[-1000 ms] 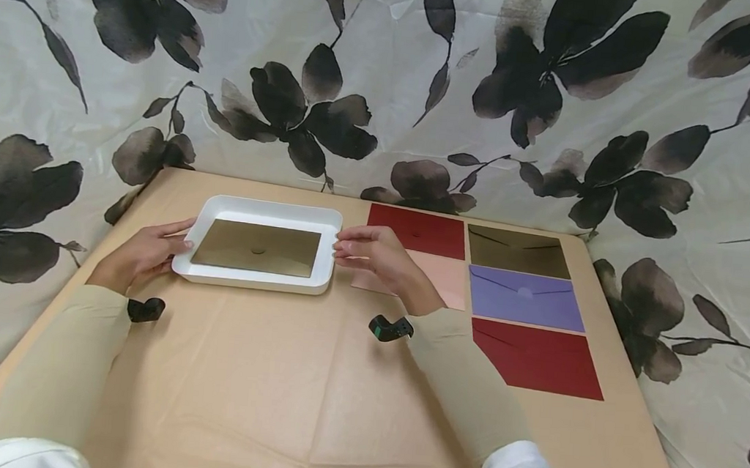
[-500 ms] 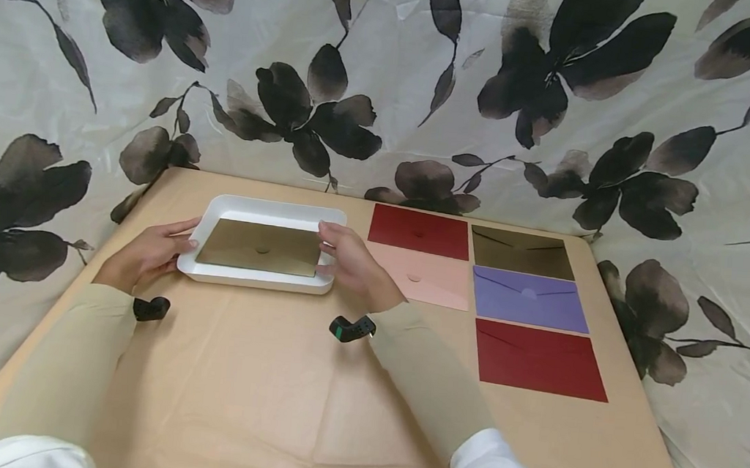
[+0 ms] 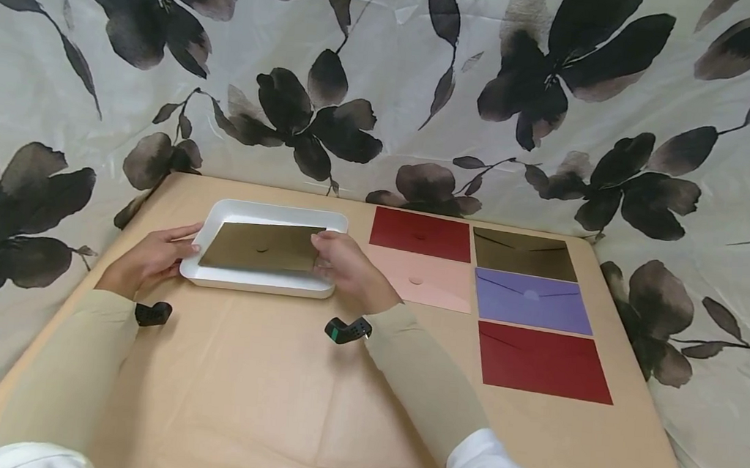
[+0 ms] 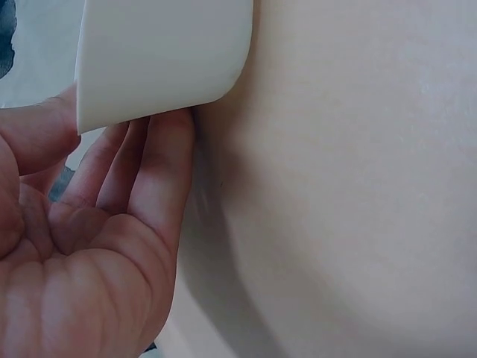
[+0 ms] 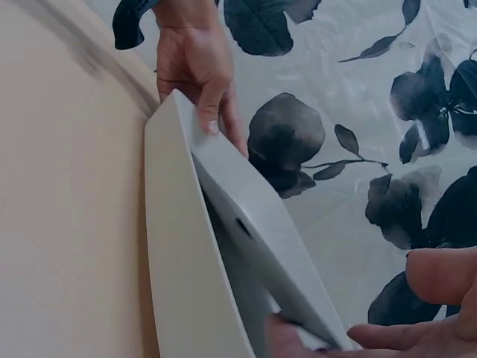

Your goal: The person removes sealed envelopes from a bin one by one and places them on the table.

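A white rectangular tray (image 3: 277, 214) stands at the back left of the table. My left hand (image 3: 153, 257) grips its left end; in the left wrist view, the thumb is at the rim of the tray (image 4: 164, 52) and the fingers lie against its outer wall. Inside the tray is a gold envelope (image 3: 258, 247) with a round seal. My right hand (image 3: 349, 267) pinches the envelope's right end, thumb on top. From the right wrist, the envelope (image 5: 264, 224) looks tilted, its far end low in the tray, near the left hand (image 5: 195, 63).
To the right lie a dark red envelope (image 3: 421, 232), a pink one (image 3: 424, 276), a gold one (image 3: 525, 253), a purple one (image 3: 531, 299) and another red one (image 3: 543, 361). A floral sheet (image 3: 428, 62) hangs behind the table (image 3: 283, 388).
My right hand has moved left from beside the tray's right end onto the gold envelope and now pinches it; that end has come up slightly. The left hand stays on the tray.
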Demonstrator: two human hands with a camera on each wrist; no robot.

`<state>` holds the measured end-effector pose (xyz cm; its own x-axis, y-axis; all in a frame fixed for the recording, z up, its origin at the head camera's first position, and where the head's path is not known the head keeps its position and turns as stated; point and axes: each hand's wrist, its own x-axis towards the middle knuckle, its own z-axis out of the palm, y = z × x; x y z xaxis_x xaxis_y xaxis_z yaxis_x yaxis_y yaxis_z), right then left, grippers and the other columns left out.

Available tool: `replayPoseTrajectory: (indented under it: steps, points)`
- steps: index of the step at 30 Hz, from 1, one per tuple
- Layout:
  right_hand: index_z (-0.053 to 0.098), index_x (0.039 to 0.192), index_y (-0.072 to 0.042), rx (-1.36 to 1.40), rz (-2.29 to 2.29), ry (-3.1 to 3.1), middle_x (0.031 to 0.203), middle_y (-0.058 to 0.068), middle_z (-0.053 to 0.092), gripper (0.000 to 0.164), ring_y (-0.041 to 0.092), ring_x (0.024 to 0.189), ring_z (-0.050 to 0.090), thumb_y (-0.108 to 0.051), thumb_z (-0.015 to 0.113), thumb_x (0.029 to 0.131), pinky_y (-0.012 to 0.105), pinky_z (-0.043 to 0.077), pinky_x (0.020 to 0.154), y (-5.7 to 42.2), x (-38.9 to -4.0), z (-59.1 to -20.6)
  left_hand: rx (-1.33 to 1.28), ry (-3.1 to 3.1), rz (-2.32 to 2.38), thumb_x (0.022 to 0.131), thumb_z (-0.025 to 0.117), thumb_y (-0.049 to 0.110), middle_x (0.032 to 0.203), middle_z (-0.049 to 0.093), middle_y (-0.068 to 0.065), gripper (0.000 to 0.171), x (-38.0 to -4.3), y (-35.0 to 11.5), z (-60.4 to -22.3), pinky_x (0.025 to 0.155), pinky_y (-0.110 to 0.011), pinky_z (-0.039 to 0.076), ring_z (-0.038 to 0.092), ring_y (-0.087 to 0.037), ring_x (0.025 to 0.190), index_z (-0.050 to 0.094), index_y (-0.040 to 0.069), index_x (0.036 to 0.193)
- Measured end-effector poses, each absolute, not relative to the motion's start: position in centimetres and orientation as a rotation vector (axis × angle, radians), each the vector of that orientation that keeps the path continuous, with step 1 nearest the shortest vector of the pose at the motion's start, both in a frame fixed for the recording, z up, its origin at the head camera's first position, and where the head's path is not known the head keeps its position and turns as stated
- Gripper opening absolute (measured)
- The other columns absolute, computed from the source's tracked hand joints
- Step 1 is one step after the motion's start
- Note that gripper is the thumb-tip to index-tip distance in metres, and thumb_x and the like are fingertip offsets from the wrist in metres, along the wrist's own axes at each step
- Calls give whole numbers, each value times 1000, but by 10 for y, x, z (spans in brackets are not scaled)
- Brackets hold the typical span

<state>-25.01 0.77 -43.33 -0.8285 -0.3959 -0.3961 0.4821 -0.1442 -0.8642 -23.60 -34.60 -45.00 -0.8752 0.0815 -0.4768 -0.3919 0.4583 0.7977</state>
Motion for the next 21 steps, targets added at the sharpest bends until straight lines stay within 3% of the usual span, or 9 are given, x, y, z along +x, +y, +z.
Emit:
replayPoseTrajectory:
  steps: [3,6,11,15,18,21]
  points:
    - [44,153,5,71,-1965,1705,159,18,42,48,32,147,44,-14,52,109,48,47,116,5,-253,-435,-254,2249,1433,110,52,22,172,19,-20,70,-237,-345,-453,83,-18,56,57,4,107,11,22,167]
    - [60,139,5,72,-1956,1844,142,14,56,37,26,126,59,-10,58,106,41,57,104,2,-256,-439,-260,2238,1455,110,52,21,171,20,-21,70,-238,-345,-455,84,-19,57,57,8,101,11,21,167]
    - [75,118,1,52,-1976,1998,120,13,70,23,12,86,66,-3,72,95,28,63,75,-3,-258,-443,-274,2223,1469,110,52,21,172,20,-21,70,-239,-346,-455,84,-18,57,57,9,99,12,22,167]
    - [71,126,1,-3,-1931,2043,144,18,62,41,13,63,65,9,75,86,26,61,62,-7,-258,-445,-289,2224,1453,110,53,21,172,19,-19,70,-238,-347,-453,84,-17,56,57,3,110,12,23,167]
    - [62,142,-3,-33,-1892,2038,162,16,45,63,15,57,63,16,72,83,27,60,58,-9,-258,-447,-302,2224,1441,110,53,22,172,19,-18,70,-237,-346,-451,83,-16,55,54,-9,126,13,24,167]
    - [58,147,-5,-44,-1902,2006,165,16,41,72,15,55,61,19,70,80,25,58,54,-10,-258,-447,-302,2219,1448,110,52,21,173,18,-18,70,-237,-347,-451,83,-16,56,54,-8,126,12,24,167]
